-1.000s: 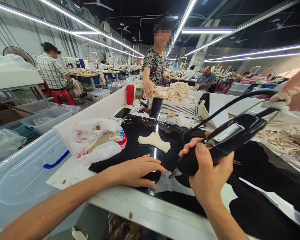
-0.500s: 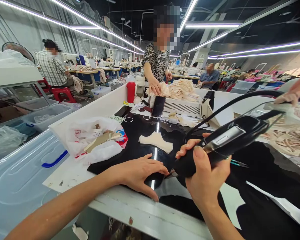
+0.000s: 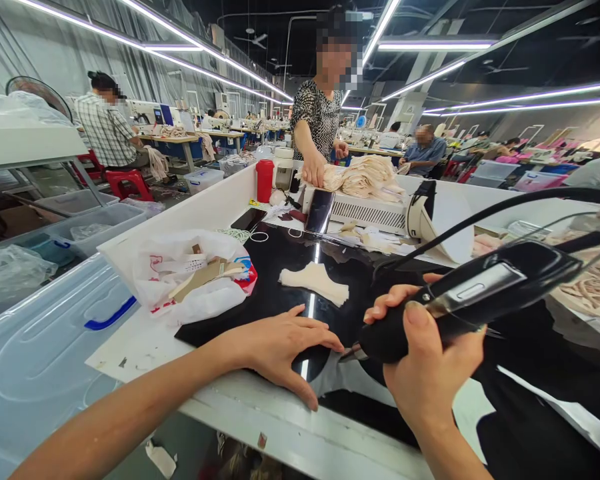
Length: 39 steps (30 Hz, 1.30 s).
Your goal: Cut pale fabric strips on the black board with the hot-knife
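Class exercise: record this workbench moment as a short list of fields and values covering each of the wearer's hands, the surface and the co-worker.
left hand: flat on the black sheet
right hand: gripping the black corded tool
tool tip: beside the left fingertips
cream fabric piece: lying on the sheet
plastic bag: left of the sheet
co-worker's hand: on the fabric stack

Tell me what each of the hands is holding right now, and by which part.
The right hand grips a black corded hand tool around its front end, near the tip. The left hand holds nothing; it lies flat on the black sheet.
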Tool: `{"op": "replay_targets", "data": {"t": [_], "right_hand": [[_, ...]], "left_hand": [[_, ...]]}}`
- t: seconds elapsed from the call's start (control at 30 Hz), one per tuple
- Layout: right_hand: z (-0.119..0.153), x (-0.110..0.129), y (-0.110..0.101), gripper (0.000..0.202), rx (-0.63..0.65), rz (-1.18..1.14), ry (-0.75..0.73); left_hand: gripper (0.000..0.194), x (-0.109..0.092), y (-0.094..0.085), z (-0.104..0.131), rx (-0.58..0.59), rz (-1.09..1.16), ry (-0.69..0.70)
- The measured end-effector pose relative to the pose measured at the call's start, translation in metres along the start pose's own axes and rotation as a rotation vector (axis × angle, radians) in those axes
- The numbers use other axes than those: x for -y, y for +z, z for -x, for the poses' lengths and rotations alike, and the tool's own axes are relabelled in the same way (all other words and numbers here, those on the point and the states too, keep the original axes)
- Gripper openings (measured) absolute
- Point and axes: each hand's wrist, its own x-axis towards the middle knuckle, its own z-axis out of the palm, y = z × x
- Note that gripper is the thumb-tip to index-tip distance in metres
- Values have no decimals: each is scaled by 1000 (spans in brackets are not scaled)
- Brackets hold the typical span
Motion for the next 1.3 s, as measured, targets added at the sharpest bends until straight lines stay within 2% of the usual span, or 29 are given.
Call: {"op": "replay_targets", "data": {"t": [0.77,1.3], "right_hand": [[2,-1,8,39,11,-25,15],[20,9,10,40,63,-81,83]], "left_hand": [[80,4,4,0,-26,-36,-4],[80,2,3,-1,-22,-67,-6]]}}
